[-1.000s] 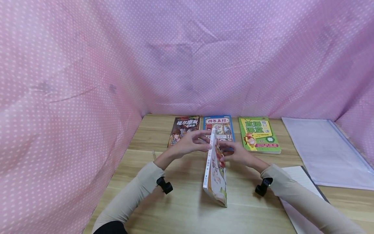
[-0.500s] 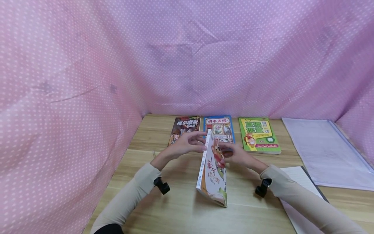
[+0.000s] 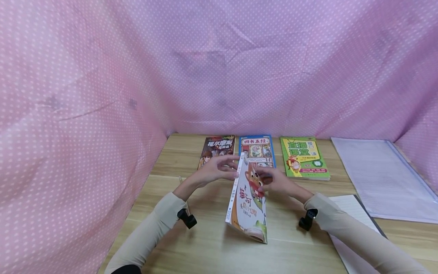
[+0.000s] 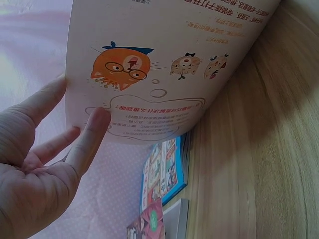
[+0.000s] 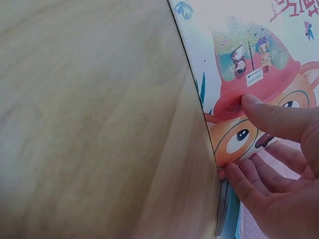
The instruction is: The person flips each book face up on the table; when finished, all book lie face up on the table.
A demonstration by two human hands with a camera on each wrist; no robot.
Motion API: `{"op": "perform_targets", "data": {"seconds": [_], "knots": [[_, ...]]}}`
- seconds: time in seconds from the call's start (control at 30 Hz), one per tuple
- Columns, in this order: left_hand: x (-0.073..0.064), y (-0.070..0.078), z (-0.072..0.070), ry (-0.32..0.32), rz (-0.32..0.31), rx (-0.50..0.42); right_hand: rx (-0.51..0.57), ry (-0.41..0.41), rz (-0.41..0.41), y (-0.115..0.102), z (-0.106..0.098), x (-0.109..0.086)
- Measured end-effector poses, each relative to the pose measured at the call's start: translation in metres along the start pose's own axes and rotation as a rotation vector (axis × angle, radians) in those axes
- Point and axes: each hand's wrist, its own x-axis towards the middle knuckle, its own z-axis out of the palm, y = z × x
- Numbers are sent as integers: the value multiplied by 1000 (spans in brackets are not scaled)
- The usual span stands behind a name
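In the head view a picture book (image 3: 249,213) with a white front cover, a fox-like cartoon face in red and a white spine stands tilted on edge over the table. My left hand (image 3: 216,170) holds it at the spine side, near the far end; the left wrist view shows fingertips against its back cover (image 4: 174,55). On the other side my right hand (image 3: 275,180) grips the far end. Its thumb (image 5: 266,112) lies on the front cover (image 5: 249,69), and its fingertips meet the cover's edge in the right wrist view.
Behind the hands lie a dark book (image 3: 219,146), a blue-edged book (image 3: 256,141) and a green book (image 3: 304,158). A pale plastic sheet (image 3: 383,179) and an opened notebook (image 3: 354,209) are at right. A thin stick (image 3: 180,179) lies left; a pink dotted cloth (image 3: 239,76) surrounds the table (image 3: 205,247).
The book has swung leftward at its spine side, so more of the front cover faces up to the head view. My left hand moved left with it; the right stayed nearly still.
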Motion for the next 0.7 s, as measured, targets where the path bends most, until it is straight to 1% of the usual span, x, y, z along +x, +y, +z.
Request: {"op": "perform_targets", "data": {"seconds": [0.4,0.57,0.7], "knots": [[-4,-5,-6,12,-48,21,13,-18,0,0,-2,0],[-7,-10,-7,8,-54,10,-25,-19,9,-2,-2,0],[-9,-13,-9,13,-56,14,-44,-30,0,-3,-4,-2]]}}
